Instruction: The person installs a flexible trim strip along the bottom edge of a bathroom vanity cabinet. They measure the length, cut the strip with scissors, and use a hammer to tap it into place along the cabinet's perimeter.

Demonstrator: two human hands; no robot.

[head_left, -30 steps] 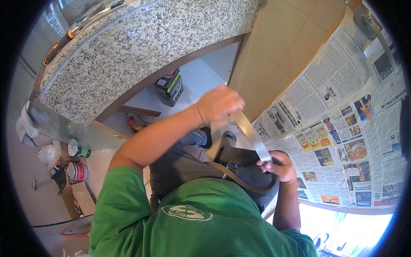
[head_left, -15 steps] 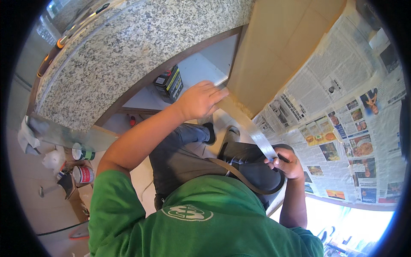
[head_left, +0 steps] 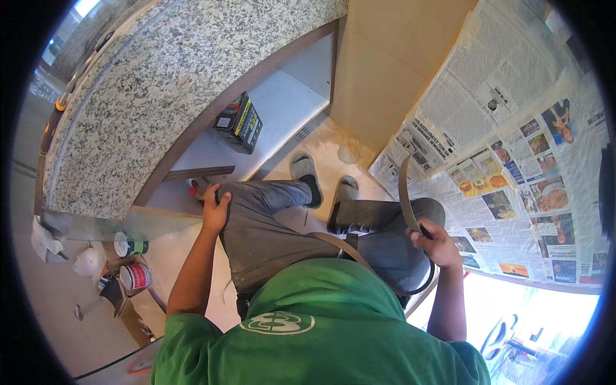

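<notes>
My left hand (head_left: pixel 215 210) rests on my bent left knee in grey trousers (head_left: pixel 263 237), fingers loosely curved over it with the thumb apart and nothing visible in them. In my right hand (head_left: pixel 428 244), near my right knee, a long, flat grey-brown strip (head_left: pixel 405 192) is gripped. Its free end curves upward in front of the newspaper-covered panel (head_left: pixel 500 147); a length of it seems to loop down across my lap (head_left: pixel 335 245). My slippers (head_left: pixel 301 168) stand in front of the low cabinet.
A speckled stone counter (head_left: pixel 147 83) with tools on its edge tops an open shelf (head_left: pixel 289 86) holding a black-yellow can (head_left: pixel 237 123). Tiled wall (head_left: pixel 391 58) rises beside it. Paint tins (head_left: pixel 135 276), scraps and cardboard lie at left. A bright opening shows lower right.
My left hand has let go of the strip's upper length and dropped to my left knee. The strip now curves upright from my right hand, and the view has shifted slightly.
</notes>
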